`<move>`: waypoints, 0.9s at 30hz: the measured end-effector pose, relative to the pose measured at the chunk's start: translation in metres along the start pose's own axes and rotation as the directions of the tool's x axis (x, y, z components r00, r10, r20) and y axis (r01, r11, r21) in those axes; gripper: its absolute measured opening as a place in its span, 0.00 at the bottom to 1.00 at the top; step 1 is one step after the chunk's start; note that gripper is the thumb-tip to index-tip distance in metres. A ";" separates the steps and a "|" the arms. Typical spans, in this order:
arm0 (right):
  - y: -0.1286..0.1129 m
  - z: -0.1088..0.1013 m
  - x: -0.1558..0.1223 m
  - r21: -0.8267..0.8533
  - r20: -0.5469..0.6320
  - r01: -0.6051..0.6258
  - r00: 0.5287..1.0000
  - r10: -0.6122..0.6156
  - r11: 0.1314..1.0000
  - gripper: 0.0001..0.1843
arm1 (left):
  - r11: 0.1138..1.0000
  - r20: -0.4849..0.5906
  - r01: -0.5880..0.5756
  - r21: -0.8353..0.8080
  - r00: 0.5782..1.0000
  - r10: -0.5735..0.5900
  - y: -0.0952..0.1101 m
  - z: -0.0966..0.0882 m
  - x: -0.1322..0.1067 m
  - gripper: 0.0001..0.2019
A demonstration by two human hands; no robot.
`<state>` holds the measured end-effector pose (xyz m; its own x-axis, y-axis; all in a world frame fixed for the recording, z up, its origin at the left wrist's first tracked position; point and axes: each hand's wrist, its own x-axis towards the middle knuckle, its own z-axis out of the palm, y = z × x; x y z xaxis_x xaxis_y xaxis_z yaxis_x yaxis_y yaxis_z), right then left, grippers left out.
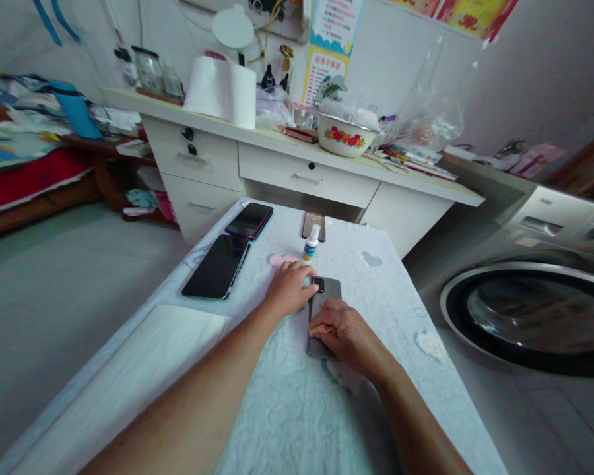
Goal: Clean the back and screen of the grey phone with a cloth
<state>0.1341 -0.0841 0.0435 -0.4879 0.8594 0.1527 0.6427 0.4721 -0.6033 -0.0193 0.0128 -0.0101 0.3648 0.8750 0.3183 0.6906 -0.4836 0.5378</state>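
Note:
A grey phone [327,293] lies back side up on the pale patterned table [287,402], its camera at the far end. My left hand [290,288] rests on the phone's far left edge with fingers curled around it. My right hand [344,333] presses on the phone's near end, fingers closed on a small orange-pink thing I cannot make out. A small white spray bottle [310,243] with a blue label stands just beyond my left hand, next to a pink cloth [280,260].
Two dark phones [218,266] [250,220] lie screen up at the table's left, a third [313,225] at the far edge. A white sheet [143,356] lies near left. Beyond stand a cluttered white desk [297,175] and, right, a washing machine [529,316].

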 end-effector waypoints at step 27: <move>0.008 -0.009 -0.012 0.139 -0.002 -0.147 0.989 0.149 0.979 0.10 | 1.000 0.014 0.000 0.004 1.000 0.000 0.001 -0.001 0.000 0.10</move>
<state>0.1501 -0.0886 0.0438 -0.3852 0.9207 0.0629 0.6189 0.3083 -0.7224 -0.0195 0.0125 -0.0087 0.3735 0.8753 0.3073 0.6931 -0.4835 0.5347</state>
